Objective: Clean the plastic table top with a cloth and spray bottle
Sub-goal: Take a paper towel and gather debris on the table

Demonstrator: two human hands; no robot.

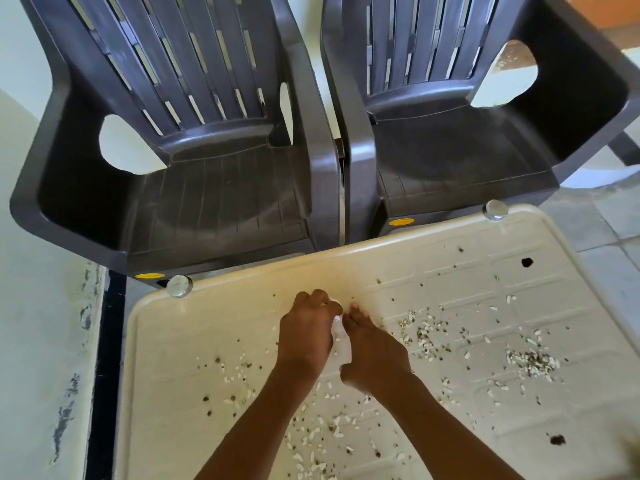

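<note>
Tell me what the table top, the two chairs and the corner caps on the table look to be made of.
Table top: cream moulded plastic, semi-gloss; pressed-in panel grooves and a raised rim.
Left chair and right chair: dark brown moulded plastic, satin sheen, one-piece slatted backs.
Corner caps: probably polished metal or chromed plastic; they give mirror-like glints.

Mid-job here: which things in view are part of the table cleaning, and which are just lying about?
Job: plastic table top, crumbs scattered on it, white bottle gripped between left hand and right hand, mostly hidden. No cloth in view.
Lying about: left chair and right chair beyond the table, metal corner caps.
</note>
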